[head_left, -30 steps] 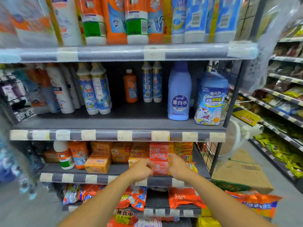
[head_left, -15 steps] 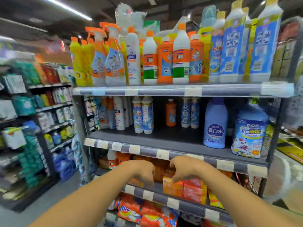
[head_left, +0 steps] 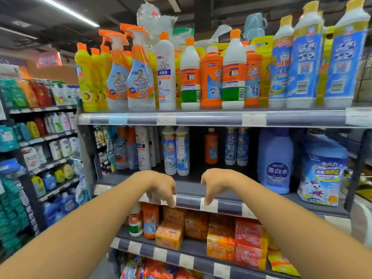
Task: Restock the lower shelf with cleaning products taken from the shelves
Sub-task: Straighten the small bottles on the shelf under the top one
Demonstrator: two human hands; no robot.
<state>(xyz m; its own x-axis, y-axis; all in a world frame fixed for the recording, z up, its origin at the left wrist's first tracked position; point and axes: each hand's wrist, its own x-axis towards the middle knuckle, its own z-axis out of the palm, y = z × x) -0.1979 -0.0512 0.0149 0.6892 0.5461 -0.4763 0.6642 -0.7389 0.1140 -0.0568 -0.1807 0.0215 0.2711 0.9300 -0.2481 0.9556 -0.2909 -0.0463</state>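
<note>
We see both hands raised in front of the middle shelf (head_left: 201, 190), palms down, wrists bent, fingers hanging loosely toward its front edge. The left hand (head_left: 159, 187) has its fingers slightly spread and relaxed; it holds nothing. Its fingertips (head_left: 171, 202) overlap the price strip (head_left: 209, 205) at the front edge of the middle shelf; we cannot tell whether they touch it. The right hand (head_left: 217, 184) is in the same pose, fingers drooping and apart, holding nothing, with one fingertip over a white label on the same strip.

On the middle shelf, two blue-and-white bottles (head_left: 176, 151) stand upright just behind the left hand, near the front edge. A small orange bottle (head_left: 211, 147) stands farther back, at the centre. A large pale blue jug (head_left: 274, 160) stands toward the right end, and a blue refill bag (head_left: 321, 172) stands just beside it at the right edge.

On the top shelf (head_left: 201, 118), spray bottles (head_left: 138, 71) stand toward the left end, white and orange bottles (head_left: 211, 77) at the centre, and tall blue-labelled bottles (head_left: 302, 57) at the right end.

On the lower shelf (head_left: 181, 256), below the hands, orange soap packs (head_left: 170, 234) and red soap packs (head_left: 248, 240) are stacked along the front edge. Two small bottles (head_left: 143, 221) stand upright at its left end.
</note>
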